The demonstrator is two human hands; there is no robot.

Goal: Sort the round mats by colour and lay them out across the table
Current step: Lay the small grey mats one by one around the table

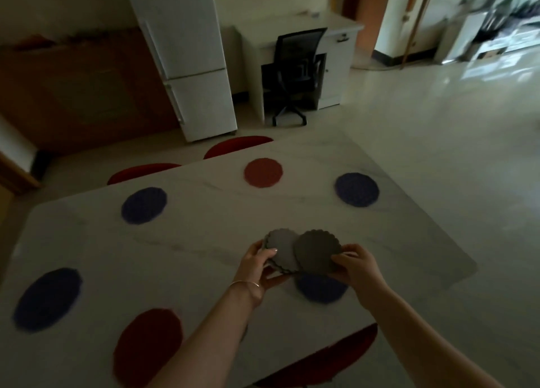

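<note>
My left hand [258, 266] grips a small stack of grey scalloped mats [280, 249] above the white table [204, 241]. My right hand [358, 266] pinches one darker grey mat [317, 253] that overlaps the stack's right edge. Directly beneath the hands lies a blue mat [320, 289], partly hidden. Other blue mats lie at far left [48, 298], at upper left [144, 205] and at far right [357, 189]. One red mat [263, 172] lies near the far edge, another red mat [147, 345] near the front left.
Red chairs [238, 145] are tucked in along the table's far side, and another red chair [324, 355] shows at the near edge. Behind stand a white fridge [190, 66], a desk with a black office chair [295, 75], and open floor to the right.
</note>
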